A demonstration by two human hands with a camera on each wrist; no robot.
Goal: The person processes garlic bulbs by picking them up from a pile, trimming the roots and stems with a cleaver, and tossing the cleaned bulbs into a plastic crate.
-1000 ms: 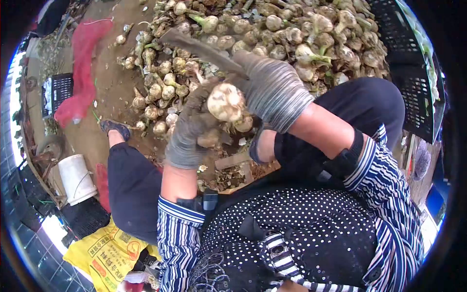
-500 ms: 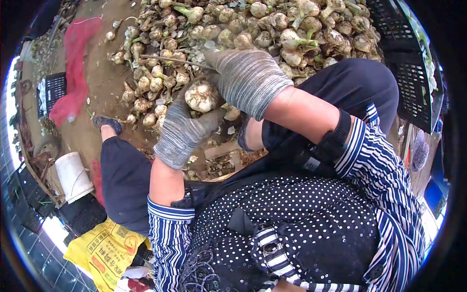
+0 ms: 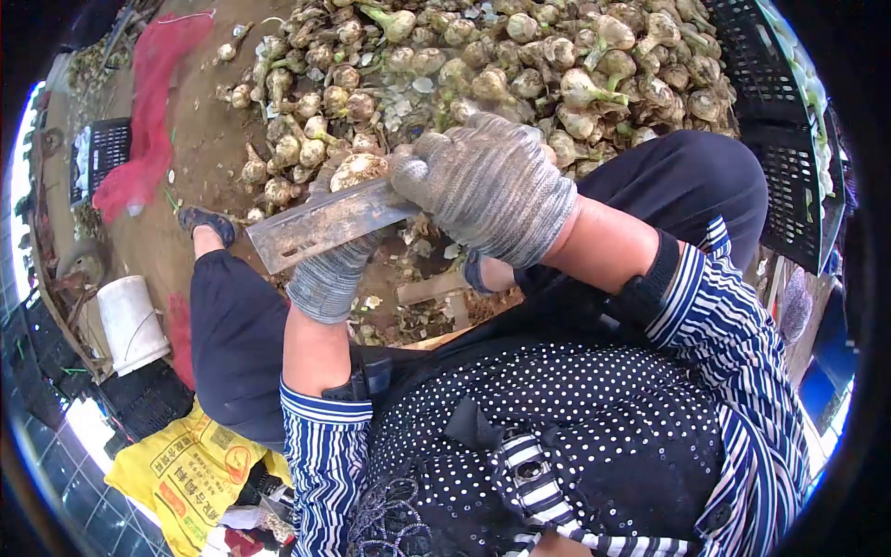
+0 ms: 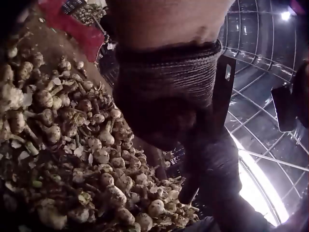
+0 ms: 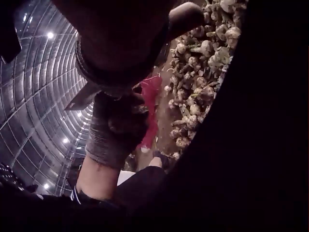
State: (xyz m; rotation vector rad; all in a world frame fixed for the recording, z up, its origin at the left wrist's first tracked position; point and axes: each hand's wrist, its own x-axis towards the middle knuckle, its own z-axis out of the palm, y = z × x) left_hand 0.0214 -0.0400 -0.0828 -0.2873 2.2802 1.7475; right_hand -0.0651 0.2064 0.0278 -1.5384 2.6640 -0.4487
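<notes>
Head: right hand [image 3: 492, 186] grips the knife [image 3: 320, 227], slanted across the left hand [image 3: 332, 278], whose fingers hold the bulb [image 3: 357, 169] just beyond the blade, probably steadying it. Left wrist: fingers too dark to read. Right wrist: can't make out the bulb.

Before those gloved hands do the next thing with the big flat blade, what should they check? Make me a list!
1. Gloves on both hands: ok, knitted ones cover them.
2. Blade held: ok, the right hand grips it.
3. Garlic bulb held: ok, it sits in the left hand.
4. Blade out of the left hand's way: not ok, it crosses in front of that hand in the head view.
5. Sharp edge turned away from the left hand: cannot tell, the pictures don't show how sharp either edge is.
6. More bulbs nearby: ok, a big pile lies in front of the person.
</notes>
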